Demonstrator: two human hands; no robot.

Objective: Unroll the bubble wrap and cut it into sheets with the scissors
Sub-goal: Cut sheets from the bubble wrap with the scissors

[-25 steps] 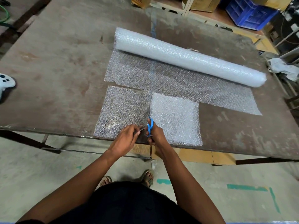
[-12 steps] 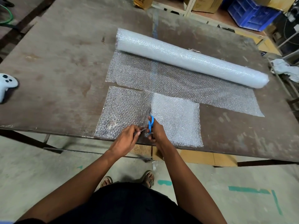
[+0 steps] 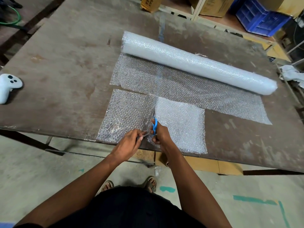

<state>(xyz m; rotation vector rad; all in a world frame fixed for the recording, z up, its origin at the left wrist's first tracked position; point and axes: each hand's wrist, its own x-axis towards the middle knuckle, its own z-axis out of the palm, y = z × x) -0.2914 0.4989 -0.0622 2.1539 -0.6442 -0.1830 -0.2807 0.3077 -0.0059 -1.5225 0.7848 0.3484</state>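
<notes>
Right hand (image 3: 162, 134) closed around the blue-handled scissors (image 3: 154, 126), blades pointing away up the cut line in the bubble wrap sheet (image 3: 131, 116) at the bench (image 3: 65, 55) near edge. Left hand (image 3: 130, 142) just beside it, fingers pinching the sheet's edge. The roll (image 3: 197, 63) lies well beyond both hands. Far back, a cardboard box (image 3: 150, 3) shows letters, "RAY" readable.

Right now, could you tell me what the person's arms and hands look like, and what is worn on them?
Both arms are bare from the upper arm down; no sleeves show. The left hand and right hand wear no gloves, and no rings, watch or bands can be seen. A dark garment covers the torso, with open sandals on the feet.
</notes>
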